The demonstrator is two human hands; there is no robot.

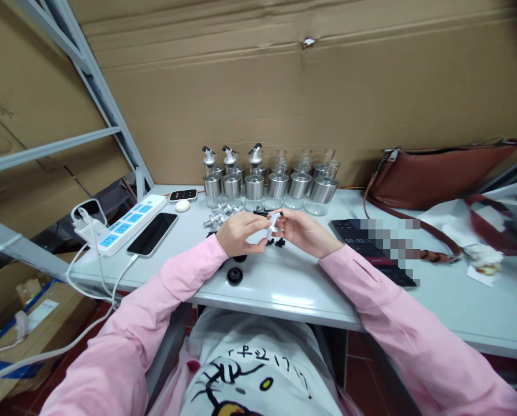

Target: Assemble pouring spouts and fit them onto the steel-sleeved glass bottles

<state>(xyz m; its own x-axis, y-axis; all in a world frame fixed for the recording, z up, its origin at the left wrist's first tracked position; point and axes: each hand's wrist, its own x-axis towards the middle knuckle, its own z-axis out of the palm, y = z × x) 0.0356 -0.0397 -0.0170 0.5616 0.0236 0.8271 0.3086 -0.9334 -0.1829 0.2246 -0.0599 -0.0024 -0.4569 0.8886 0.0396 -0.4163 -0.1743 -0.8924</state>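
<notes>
A small grey-white pourer spout (272, 224) with a black flap is held between the fingertips of my left hand (244, 232) and my right hand (305, 232), above the table. Left of it is a pile of loose grey spouts (222, 216), partly hidden by my left hand. Small black pieces (279, 243) lie under my right fingers. A round black stopper (234, 275) rests near the front edge, and another is partly covered by my left wrist. Behind my hands stand glass bottles with steel sleeves (255, 188); three at the left carry spouts with black flaps.
To the left are a white phone (153, 234), a power strip (132, 224) with cables, and a small device (183, 196). At right lie a dark tablet-like screen (371, 248), partly pixelated, and a brown bag (440, 176) with its strap. Cardboard (284, 98) walls the back.
</notes>
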